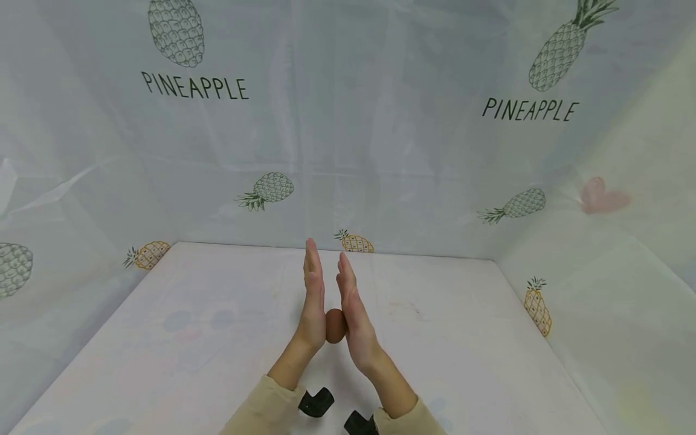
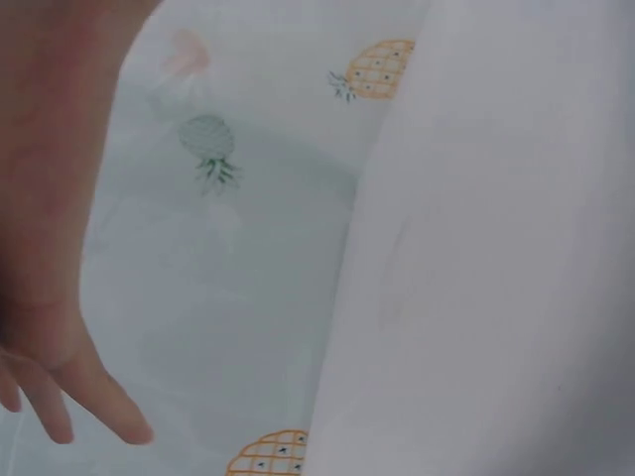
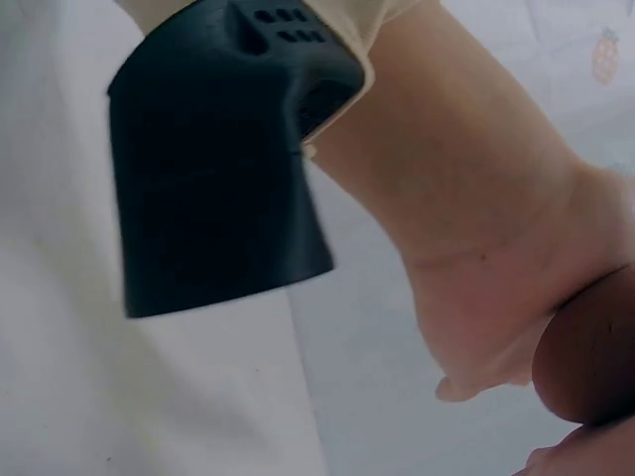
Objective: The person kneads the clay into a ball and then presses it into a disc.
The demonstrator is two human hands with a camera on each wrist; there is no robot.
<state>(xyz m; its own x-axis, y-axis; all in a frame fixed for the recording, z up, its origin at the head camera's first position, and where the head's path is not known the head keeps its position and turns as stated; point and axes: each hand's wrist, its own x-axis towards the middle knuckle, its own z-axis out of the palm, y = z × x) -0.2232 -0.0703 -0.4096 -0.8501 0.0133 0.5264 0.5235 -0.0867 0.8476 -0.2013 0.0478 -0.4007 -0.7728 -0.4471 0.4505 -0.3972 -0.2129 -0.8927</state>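
Note:
A brown egg (image 1: pixel 336 326) is pressed between two facing palms in the head view. My left hand (image 1: pixel 313 302) touches it from the left, near the heel of the palm, with fingers stretched away from me. My right hand (image 1: pixel 356 320) mirrors this on the other side, its fingers straight too. Between the fingertips a narrow gap shows. In the right wrist view, the egg (image 3: pixel 593 352) sits against the left palm, partly cut off by the frame edge. The left wrist view has a hand (image 2: pixel 45 218) with extended fingers at its left side; the egg is out of that view.
Black wrist devices (image 1: pixel 316 403) sit at both beige sleeves (image 1: pixel 266 408). Below the hands lies a white table (image 1: pixel 451 344). Sheeting (image 1: pixel 348 121) printed with pineapples walls it in at the back and both sides.

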